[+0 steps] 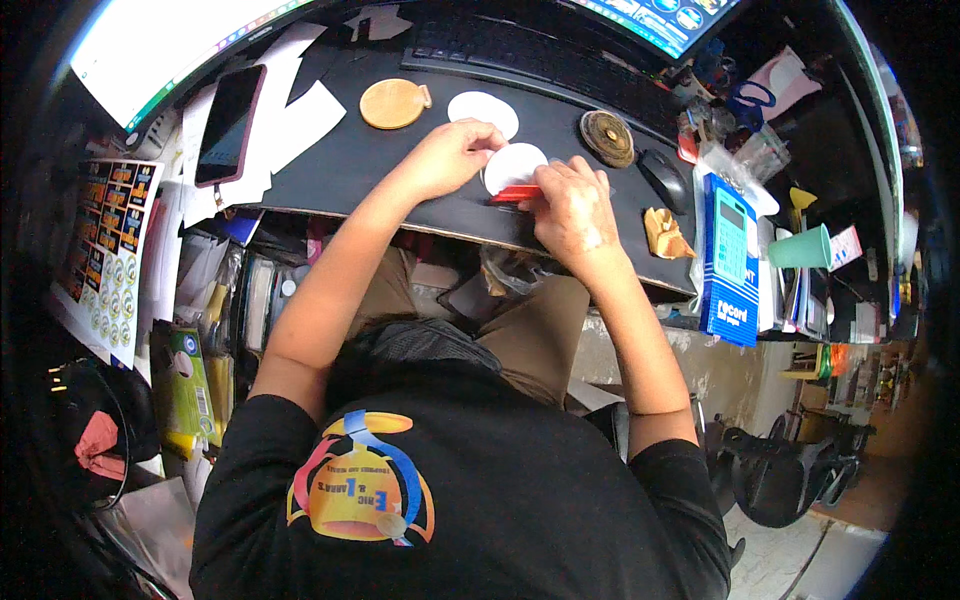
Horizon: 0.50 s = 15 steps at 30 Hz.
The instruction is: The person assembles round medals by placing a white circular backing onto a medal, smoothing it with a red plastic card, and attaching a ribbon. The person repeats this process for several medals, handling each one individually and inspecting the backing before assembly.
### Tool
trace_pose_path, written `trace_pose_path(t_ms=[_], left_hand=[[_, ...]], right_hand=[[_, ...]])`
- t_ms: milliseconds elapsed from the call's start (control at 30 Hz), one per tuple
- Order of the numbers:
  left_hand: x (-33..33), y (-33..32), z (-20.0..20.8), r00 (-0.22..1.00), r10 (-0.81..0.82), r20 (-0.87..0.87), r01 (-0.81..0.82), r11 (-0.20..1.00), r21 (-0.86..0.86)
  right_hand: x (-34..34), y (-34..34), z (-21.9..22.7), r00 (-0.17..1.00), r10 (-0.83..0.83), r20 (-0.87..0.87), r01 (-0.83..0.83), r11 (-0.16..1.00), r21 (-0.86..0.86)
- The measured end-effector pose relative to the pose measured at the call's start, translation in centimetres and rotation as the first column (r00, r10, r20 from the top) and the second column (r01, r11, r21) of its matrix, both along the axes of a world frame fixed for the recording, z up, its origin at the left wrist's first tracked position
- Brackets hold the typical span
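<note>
A white round disc is between my two hands, just above the front part of the black desk. My left hand has its fingers pinched together at the disc's left edge. With my right hand I grip a flat red card, its edge lying along the disc's near side; my fingers hide part of both. Beyond my left hand lies another white round piece, and to its left a gold medal with a small loop.
A brown-and-gold round object and a black mouse lie right of my hands, near crumpled tan paper. The keyboard runs along the back. A phone rests on papers at left; a teal calculator and green cup are at right.
</note>
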<state>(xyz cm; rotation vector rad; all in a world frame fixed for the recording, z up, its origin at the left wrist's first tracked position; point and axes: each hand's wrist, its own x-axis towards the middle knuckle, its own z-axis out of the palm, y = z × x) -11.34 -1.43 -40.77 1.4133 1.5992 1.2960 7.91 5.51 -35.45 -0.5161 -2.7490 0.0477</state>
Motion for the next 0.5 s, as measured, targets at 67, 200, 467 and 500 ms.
trace_pose_path(t_ms=[67,200,467,500], left_hand=[[0.2,0.0,-0.1,0.998,-0.024,0.061,0.025,1.000,-0.005],[-0.2,-0.1,0.1,0.996,-0.075,-0.056,0.075,0.997,0.001],[0.2,-0.4,0.4,0.981,-0.021,-0.195,0.025,0.999,0.020],[0.1,-0.3,0.4,0.968,-0.020,-0.249,0.036,0.998,0.059]], right_hand=[[-0.1,0.1,-0.2,0.999,0.020,-0.025,-0.020,1.000,0.001],[-0.6,0.1,-0.9,0.997,-0.013,-0.076,0.016,0.999,0.050],[1.6,0.9,0.8,0.997,0.028,-0.067,-0.035,0.994,-0.102],[1.7,0.9,0.8,0.988,0.026,-0.155,-0.033,0.999,-0.040]])
